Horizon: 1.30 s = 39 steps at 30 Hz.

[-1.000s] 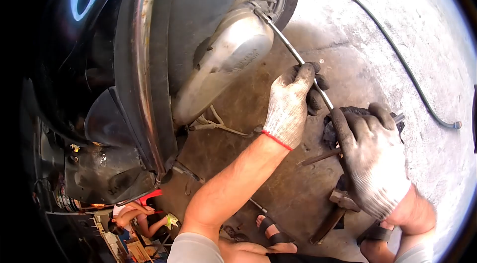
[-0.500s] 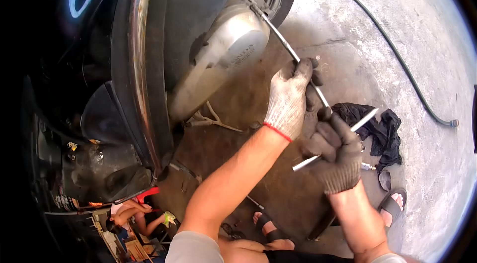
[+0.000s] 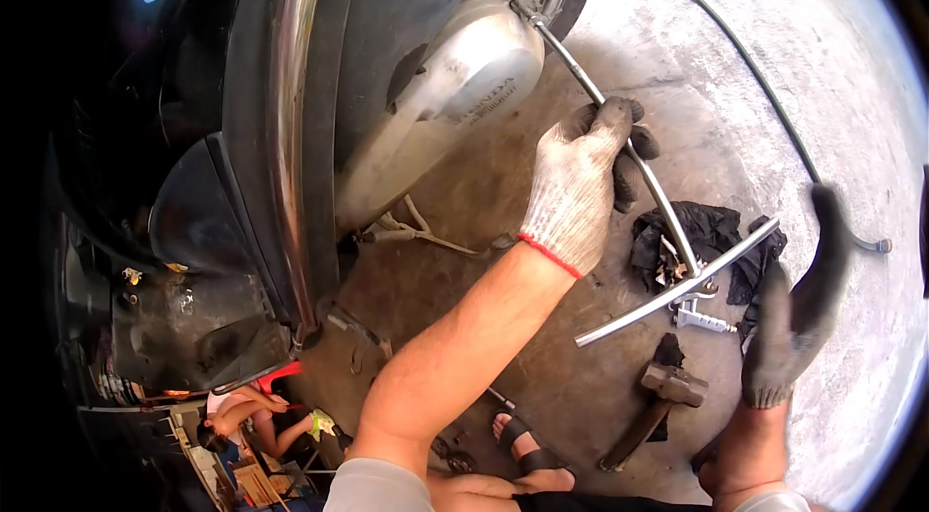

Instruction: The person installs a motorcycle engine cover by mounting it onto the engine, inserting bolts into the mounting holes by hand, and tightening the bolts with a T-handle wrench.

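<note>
My left hand (image 3: 590, 159), in a knitted glove with dark fingertips, is wrapped round the shaft of a long metal T-handle wrench (image 3: 668, 212). The far end of the wrench meets the rear of a scooter beside its silver engine cover (image 3: 474, 76). Its crossbar (image 3: 677, 285) slants free at the near end. To the right of the crossbar my right hand (image 3: 798, 309), gloved and slightly blurred, is apart from the wrench, thumb and fingers spread, holding nothing.
A black cloth (image 3: 702, 231), a silver air tool (image 3: 704, 320) and a hammer (image 3: 668, 391) lie on the floor. A dark hose (image 3: 745, 52) curves along the right. Another person (image 3: 252, 415) sits at the lower left.
My right hand has left the wrench's near end and moved right, its fingers now spread. The crossbar has turned to a different slant. My left hand keeps its hold on the shaft.
</note>
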Each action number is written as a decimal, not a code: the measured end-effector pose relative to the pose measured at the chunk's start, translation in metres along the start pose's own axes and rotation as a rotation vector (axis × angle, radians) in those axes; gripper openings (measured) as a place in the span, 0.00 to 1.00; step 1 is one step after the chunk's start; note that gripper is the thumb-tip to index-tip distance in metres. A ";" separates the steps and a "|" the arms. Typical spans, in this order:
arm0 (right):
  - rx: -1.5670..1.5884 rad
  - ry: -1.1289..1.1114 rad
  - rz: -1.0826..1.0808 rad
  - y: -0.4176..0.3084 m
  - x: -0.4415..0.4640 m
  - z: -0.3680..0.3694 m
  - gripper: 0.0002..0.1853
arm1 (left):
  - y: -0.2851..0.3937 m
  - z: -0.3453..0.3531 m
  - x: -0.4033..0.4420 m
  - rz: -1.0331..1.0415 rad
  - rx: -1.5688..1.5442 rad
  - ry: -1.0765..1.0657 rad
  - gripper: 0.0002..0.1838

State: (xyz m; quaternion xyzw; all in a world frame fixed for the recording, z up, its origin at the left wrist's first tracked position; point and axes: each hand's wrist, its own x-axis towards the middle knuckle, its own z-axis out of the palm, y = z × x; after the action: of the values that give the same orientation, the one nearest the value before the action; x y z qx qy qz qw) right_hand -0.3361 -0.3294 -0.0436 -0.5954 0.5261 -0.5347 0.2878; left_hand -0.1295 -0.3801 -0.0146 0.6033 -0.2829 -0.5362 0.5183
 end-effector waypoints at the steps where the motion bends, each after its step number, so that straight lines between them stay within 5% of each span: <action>1: -0.196 -0.286 -0.170 -0.011 0.011 -0.004 0.34 | 0.001 0.003 -0.001 0.009 0.008 0.018 0.14; 2: -0.331 -0.548 -0.381 -0.021 0.023 -0.007 0.36 | -0.001 0.005 0.000 0.009 0.005 0.017 0.14; 4: -0.383 -0.605 -0.288 -0.040 0.022 0.013 0.31 | -0.002 0.011 0.002 0.005 -0.031 0.033 0.14; 10: -0.323 -0.507 -0.270 -0.008 0.029 0.041 0.27 | -0.012 0.000 -0.030 0.111 -0.037 0.037 0.19; 12: -0.297 -0.481 -0.295 -0.011 0.033 0.037 0.26 | -0.020 -0.008 -0.054 0.472 0.048 -0.028 0.22; 16: -0.322 -0.483 -0.362 -0.012 0.035 0.037 0.26 | -0.025 0.001 -0.080 0.633 0.057 -0.311 0.24; 22: -0.243 -0.510 -0.292 -0.003 0.034 0.035 0.34 | -0.018 0.015 -0.064 0.780 0.253 -0.520 0.07; 25: -0.035 -0.482 -0.256 0.015 0.029 0.040 0.33 | -0.020 0.020 -0.063 0.758 0.342 -0.514 0.12; 30: 0.996 -0.377 0.612 0.034 -0.007 0.048 0.15 | -0.010 0.041 -0.059 0.846 0.368 -0.449 0.16; 32: 0.699 -0.494 0.239 0.045 -0.013 0.049 0.13 | -0.008 0.046 -0.059 0.857 0.344 -0.413 0.16; 34: 0.541 -0.481 0.383 0.022 0.011 0.051 0.17 | -0.008 0.037 -0.057 0.967 0.368 -0.441 0.13; 36: -0.011 -0.476 0.005 0.014 0.014 0.050 0.20 | -0.008 0.028 -0.057 0.985 0.395 -0.499 0.12; 39: 0.137 -0.473 0.127 0.016 0.007 0.056 0.20 | -0.011 0.026 -0.058 0.966 0.396 -0.493 0.11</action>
State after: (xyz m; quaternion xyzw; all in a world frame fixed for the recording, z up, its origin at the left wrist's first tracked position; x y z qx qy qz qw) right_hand -0.2900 -0.3527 -0.0705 -0.6488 0.4433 -0.3958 0.4754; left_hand -0.1720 -0.3333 -0.0016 0.3485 -0.7335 -0.3004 0.5002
